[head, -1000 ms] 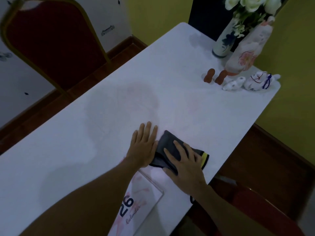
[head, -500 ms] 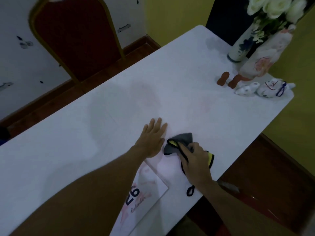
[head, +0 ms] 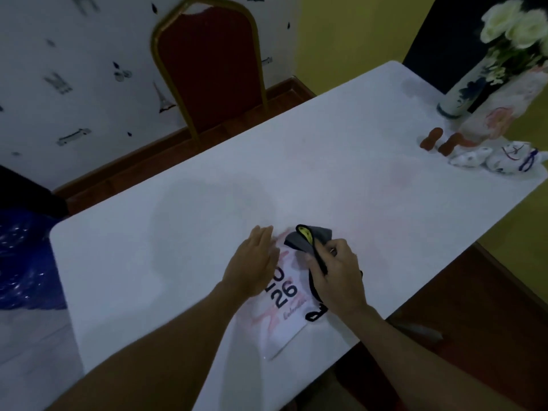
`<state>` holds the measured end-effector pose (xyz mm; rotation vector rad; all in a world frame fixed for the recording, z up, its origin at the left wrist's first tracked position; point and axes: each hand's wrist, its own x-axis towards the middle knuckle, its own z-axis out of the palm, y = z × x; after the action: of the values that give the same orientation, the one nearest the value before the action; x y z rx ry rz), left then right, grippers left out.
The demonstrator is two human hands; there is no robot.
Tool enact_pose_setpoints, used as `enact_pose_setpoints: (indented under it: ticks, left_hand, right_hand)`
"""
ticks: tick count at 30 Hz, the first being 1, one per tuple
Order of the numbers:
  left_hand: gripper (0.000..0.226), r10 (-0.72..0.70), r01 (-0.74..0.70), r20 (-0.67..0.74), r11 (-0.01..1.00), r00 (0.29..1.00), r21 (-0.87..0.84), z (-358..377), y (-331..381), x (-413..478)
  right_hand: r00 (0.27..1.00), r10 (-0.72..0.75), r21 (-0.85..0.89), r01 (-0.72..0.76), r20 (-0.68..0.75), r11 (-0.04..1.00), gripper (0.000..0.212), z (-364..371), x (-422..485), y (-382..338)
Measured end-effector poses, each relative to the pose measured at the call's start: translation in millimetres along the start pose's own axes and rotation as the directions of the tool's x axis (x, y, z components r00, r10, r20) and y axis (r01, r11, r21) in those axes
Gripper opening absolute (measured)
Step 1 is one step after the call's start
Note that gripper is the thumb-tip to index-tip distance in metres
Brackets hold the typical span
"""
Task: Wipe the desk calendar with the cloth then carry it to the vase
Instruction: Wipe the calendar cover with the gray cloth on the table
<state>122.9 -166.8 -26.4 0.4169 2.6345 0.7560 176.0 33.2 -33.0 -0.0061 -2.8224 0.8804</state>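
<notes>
The desk calendar (head: pixel 284 312), white with pink marks and a black "26", lies flat near the front edge of the white table (head: pixel 341 173). My left hand (head: pixel 255 262) rests flat on its left side, fingers together. My right hand (head: pixel 338 277) grips a bunched grey cloth (head: pixel 308 238) with yellow lining and black trim over the calendar's upper right part. A black loop of the cloth hangs below that hand. The blue-and-white vase (head: pixel 462 90) with white flowers stands at the table's far right corner.
A pale floral bottle-shaped vase (head: pixel 498 117), two small brown figures (head: pixel 439 140) and white ceramic figurines (head: pixel 498 161) crowd the far right corner. A red chair (head: pixel 207 63) with a gold frame stands behind the table. A blue bag (head: pixel 23 262) sits at the left.
My right hand went from lying flat on the spread cloth to bunching and lifting it. The view pulled back, showing more of the calendar. My left hand stayed flat.
</notes>
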Motion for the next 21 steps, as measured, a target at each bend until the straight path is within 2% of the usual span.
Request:
enact_pose_setpoints:
  ticks: [2,5,8,11,15,19,21]
  left_hand:
    - [0.067,-0.065,0.066,-0.053,0.998,0.996,0.013,4,-16,-32]
    - [0.098,-0.147,0.152,-0.069,0.986,0.987,0.068,18,-39,-74]
    - [0.130,-0.145,0.142,0.015,0.981,0.989,0.132,38,-56,-105]
    - [0.153,-0.138,0.130,0.038,0.978,0.990,0.161,49,-67,-115]
    - [0.158,-0.113,0.106,0.027,0.976,0.993,0.189,48,-74,-108]
    - [0.163,-0.075,0.064,0.042,0.976,0.996,0.209,41,-81,-92]
    - [0.164,-0.043,0.032,0.047,0.974,0.998,0.224,40,-86,-85]
  right_hand:
    - [1.000,-0.020,-0.091,0.018,-0.021,0.996,0.042,10,-8,-9]
    - [1.000,0.016,-0.203,-0.014,0.006,0.979,0.044,26,-23,-15]
    - [0.992,0.103,-0.254,-0.082,0.070,0.964,0.052,39,-39,-16]
    - [0.990,0.127,-0.290,-0.105,0.058,0.951,0.052,46,-42,-13]
    - [0.993,0.117,-0.362,-0.103,0.016,0.926,0.049,50,-38,-9]
    - [0.969,0.244,-0.381,-0.242,-0.043,0.892,0.056,60,-22,-21]
    - [0.971,0.233,-0.378,-0.234,-0.048,0.896,0.054,69,-19,-34]
